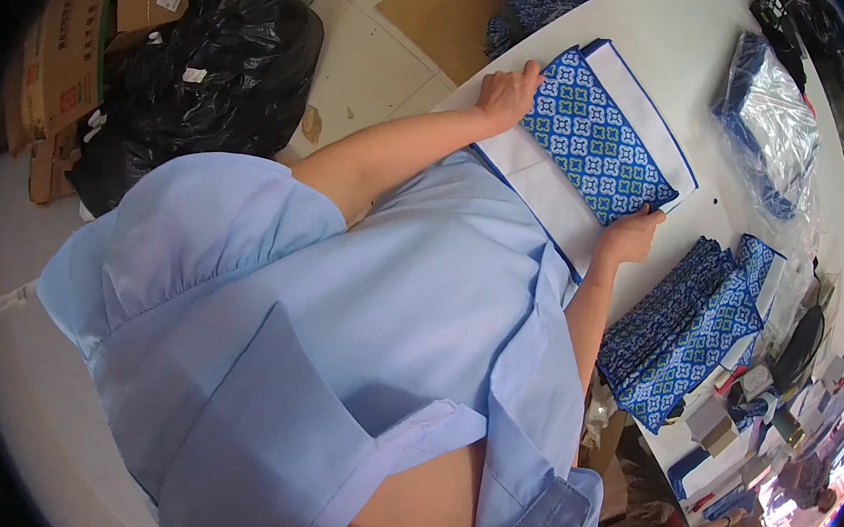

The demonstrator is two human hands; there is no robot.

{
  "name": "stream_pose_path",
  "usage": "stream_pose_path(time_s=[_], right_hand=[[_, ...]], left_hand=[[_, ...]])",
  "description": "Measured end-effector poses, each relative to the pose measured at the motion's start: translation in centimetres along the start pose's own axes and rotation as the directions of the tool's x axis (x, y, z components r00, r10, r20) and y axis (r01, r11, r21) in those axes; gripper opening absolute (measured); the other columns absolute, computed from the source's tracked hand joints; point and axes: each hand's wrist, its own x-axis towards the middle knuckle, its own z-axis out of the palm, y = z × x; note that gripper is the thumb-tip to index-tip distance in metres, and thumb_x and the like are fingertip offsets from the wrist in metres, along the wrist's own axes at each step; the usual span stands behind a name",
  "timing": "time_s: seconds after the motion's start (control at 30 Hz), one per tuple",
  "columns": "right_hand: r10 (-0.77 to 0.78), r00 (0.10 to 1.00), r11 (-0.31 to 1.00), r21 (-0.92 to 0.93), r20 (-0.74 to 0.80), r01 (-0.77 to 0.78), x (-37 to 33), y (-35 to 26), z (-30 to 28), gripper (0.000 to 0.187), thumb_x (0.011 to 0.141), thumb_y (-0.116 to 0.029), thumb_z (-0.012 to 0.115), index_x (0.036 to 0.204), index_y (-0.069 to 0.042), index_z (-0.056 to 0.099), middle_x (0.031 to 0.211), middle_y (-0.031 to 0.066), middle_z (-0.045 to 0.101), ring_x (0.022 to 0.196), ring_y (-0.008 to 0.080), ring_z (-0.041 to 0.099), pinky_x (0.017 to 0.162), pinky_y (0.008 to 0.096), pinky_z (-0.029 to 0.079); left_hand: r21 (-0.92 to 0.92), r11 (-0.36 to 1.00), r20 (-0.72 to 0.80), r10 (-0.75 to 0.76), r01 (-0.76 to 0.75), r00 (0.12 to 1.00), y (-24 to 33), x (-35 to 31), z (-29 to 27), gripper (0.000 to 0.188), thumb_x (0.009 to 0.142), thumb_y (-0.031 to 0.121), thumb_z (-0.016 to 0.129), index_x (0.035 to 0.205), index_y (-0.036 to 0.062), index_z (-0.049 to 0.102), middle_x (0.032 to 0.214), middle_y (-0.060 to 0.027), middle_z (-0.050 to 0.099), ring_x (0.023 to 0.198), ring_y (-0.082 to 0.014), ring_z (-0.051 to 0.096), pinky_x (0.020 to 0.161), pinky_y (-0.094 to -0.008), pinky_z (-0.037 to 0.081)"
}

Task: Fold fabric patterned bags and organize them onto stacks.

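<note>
A blue-and-white patterned cloth (595, 118) with green accents lies folded on the white table in front of me. It rests on a white fabric panel (554, 190) with blue edging, which shows on both sides of it. My left hand (507, 98) is closed on the cloth's left end, fingers curled at its edge. At the opposite end, my right hand (630, 235) pinches the near right corner between thumb and fingers. To the right of that hand lies a stack of folded cloths (692, 327) in the same pattern.
On the white table (655, 13), a clear plastic bag (770, 123) holds blue fabric. Small boxes and tools (729, 421) crowd the right side. More blue cloths (545, 8) are beyond the far edge. Black plastic bags (227, 86) and cardboard boxes (69, 52) stand on the left floor.
</note>
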Motion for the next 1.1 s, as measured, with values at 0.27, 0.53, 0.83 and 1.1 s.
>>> stream_pose_path(time_s=[0.27,0.53,0.83,1.1], right_hand=[[-0.009,1.0,1.0,0.02,-0.016,0.009,0.3,0.2,0.1,0.027,0.084,-0.03,0.04,0.096,-0.006,0.037,0.064,0.0151,0.059,0.056,0.0344,0.056,0.048,0.0441,0.041],[0.036,0.99,0.992,0.114,0.139,-0.052,0.9,0.3,-1.7,0.028,0.084,-0.031,0.039,0.101,-0.009,0.038,0.062,0.0149,0.059,0.058,0.0339,0.057,0.05,0.043,0.041],[0.406,0.87,0.709,0.697,-0.279,-0.108,-4.0,10.1,-17.6,0.022,0.086,-0.017,0.044,0.099,0.0,0.045,0.075,0.0013,0.049,0.062,0.011,0.044,0.056,0.024,0.039],[0.756,0.651,0.262,0.879,0.069,-0.397,-7.9,17.9,-18.8,0.029,0.085,-0.023,0.045,0.099,0.002,0.041,0.09,0.0093,0.052,0.075,0.0148,0.052,0.062,0.0254,0.044]], left_hand=[[0.078,0.985,0.117,-0.161,0.152,0.98,0.6,0.4,-0.3,0.025,0.082,0.029,0.041,0.086,0.0041,0.046,0.067,-0.0162,0.059,0.064,-0.0336,0.058,0.056,-0.0461,0.044],[-0.234,0.971,0.133,0.07,-0.037,0.989,-1.4,2.7,-1.9,0.025,0.079,0.028,0.049,0.075,0.0029,0.052,0.068,-0.0161,0.057,0.066,-0.0326,0.056,0.056,-0.0419,0.041],[-0.85,0.434,0.1,0.689,-0.299,0.718,19.4,6.7,-6.1,0.02,0.079,0.02,0.052,0.077,0.0007,0.053,0.059,-0.0052,0.048,0.057,-0.0108,0.043,0.054,-0.0261,0.036],[-0.682,0.327,0.092,0.925,-0.653,0.368,37.4,5.0,4.3,0.024,0.079,0.032,0.05,0.086,0.0094,0.056,0.071,-0.0111,0.057,0.071,-0.0232,0.056,0.061,-0.0345,0.042]])
